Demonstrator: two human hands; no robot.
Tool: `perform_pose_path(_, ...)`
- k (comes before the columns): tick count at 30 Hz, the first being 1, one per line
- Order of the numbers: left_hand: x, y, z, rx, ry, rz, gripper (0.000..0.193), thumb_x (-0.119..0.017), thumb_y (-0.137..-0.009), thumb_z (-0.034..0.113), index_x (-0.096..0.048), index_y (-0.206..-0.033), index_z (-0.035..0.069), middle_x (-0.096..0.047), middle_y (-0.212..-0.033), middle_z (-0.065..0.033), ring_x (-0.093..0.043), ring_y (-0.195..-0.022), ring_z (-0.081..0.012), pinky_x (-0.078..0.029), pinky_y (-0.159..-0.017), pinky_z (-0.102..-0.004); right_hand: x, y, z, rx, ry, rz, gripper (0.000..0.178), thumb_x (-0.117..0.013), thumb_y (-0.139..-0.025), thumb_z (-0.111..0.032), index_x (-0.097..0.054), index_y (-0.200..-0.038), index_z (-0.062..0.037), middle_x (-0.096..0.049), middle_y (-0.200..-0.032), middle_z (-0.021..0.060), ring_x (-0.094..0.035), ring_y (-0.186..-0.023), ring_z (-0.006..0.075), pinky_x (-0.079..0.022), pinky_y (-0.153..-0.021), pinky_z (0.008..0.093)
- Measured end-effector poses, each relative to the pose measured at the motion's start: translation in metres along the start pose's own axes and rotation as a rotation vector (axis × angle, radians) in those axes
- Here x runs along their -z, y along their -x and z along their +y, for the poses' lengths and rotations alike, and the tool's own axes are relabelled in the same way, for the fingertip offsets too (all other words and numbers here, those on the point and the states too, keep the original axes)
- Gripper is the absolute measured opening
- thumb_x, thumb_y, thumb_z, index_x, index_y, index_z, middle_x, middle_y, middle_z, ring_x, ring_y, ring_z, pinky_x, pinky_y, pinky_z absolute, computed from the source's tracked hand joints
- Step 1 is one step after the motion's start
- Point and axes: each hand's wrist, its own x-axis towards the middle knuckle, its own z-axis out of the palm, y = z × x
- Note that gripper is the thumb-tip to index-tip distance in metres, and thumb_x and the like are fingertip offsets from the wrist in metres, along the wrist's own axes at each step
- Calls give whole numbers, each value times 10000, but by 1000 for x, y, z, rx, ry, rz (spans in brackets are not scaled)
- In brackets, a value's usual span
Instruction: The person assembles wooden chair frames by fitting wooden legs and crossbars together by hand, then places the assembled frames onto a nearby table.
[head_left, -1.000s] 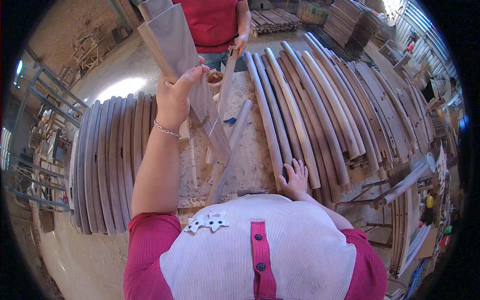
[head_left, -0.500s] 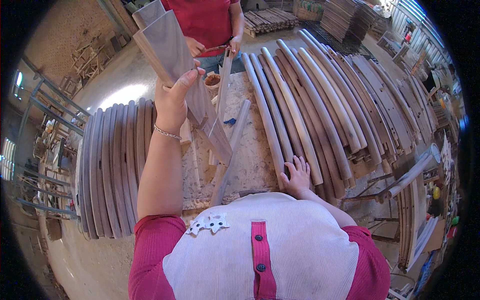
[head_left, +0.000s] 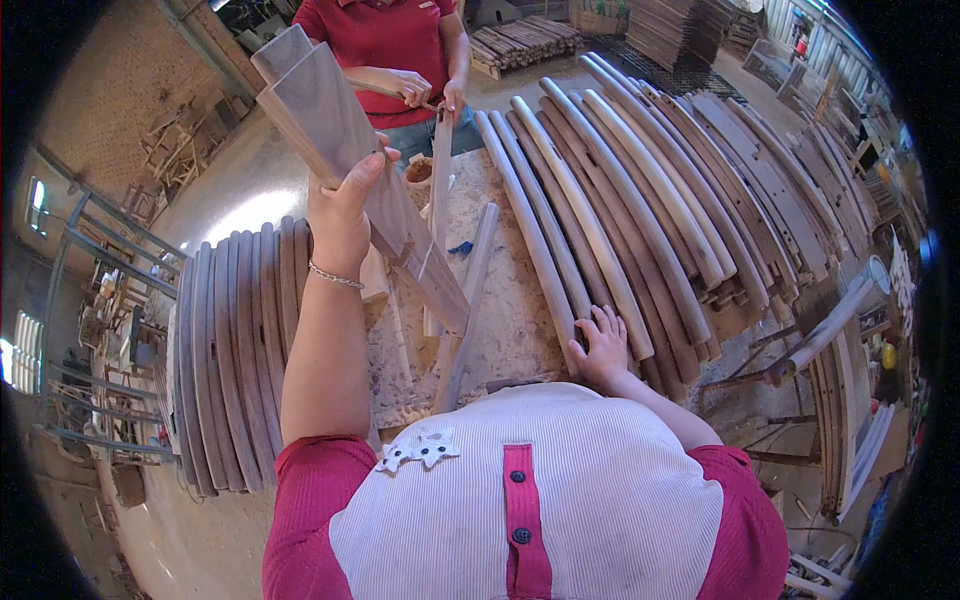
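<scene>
My left hand (head_left: 343,205), raised left of the middle, is closed round a brown wooden board assembly (head_left: 335,112). Its wide end points up and away, and its narrow end slants down over the worktable (head_left: 492,265). My right hand (head_left: 603,348) rests with fingers spread on the near ends of a row of curved wooden rails (head_left: 590,225), gripping nothing. Below the narrow end, a slim wooden bar (head_left: 478,262) lies slantwise on the table.
Across the table a person in red (head_left: 385,55) holds a thin tool at the top of an upright wooden piece (head_left: 440,175). Beside it stands a tub of brown paste (head_left: 418,170). More curved rails (head_left: 240,350) are stacked at the left. A blue scrap (head_left: 461,248) lies on the table.
The view has shifted slightly. The other person's hands have moved at the top of the upright piece. My left hand still holds the board assembly, and my right still rests on the rails.
</scene>
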Motion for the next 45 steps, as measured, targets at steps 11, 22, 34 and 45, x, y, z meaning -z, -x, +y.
perform_pose_path(11, 2, 0, -3, 2, 4, 0, 356, -652, -770, 146, -506, -1056, -11, -602, -967, -102, -610, -862, -201, -481, -783, -327, 1, 0, -1, -5, -4, -13, 389, -582, -770, -371, -546, -1093, -156, -383, -1323, 139, -237, -1302, 303, -137, -1074, 460)
perform_pose_path(22, 0, 2, 1, 20, 34, 1, 359, -660, -767, 156, -514, -1054, -2, -601, -964, -90, -606, -875, -191, -481, -780, -321, 0, 0, 0, 10, 8, 0, 383, -584, -771, -371, -551, -1090, -160, -385, -1319, 139, -243, -1299, 303, -141, -1069, 464)
perform_pose_path(34, 0, 2, 2, 9, 40, 7, 380, -676, -757, 150, -510, -1061, -6, -600, -964, -88, -607, -878, -190, -477, -803, -320, 0, -1, 0, 5, 5, -3, 377, -581, -771, -371, -546, -1085, -165, -383, -1323, 131, -244, -1298, 301, -139, -1069, 464)
perform_pose_path(45, -2, 4, 2, 13, 36, 0, 371, -676, -758, 151, -517, -1057, -1, -597, -972, -83, -601, -883, -176, -468, -808, -310, -4, 0, 1, 19, 2, 31, 379, -598, -754, -369, -560, -1069, -162, -396, -1311, 136, -261, -1286, 307, -166, -1057, 470)
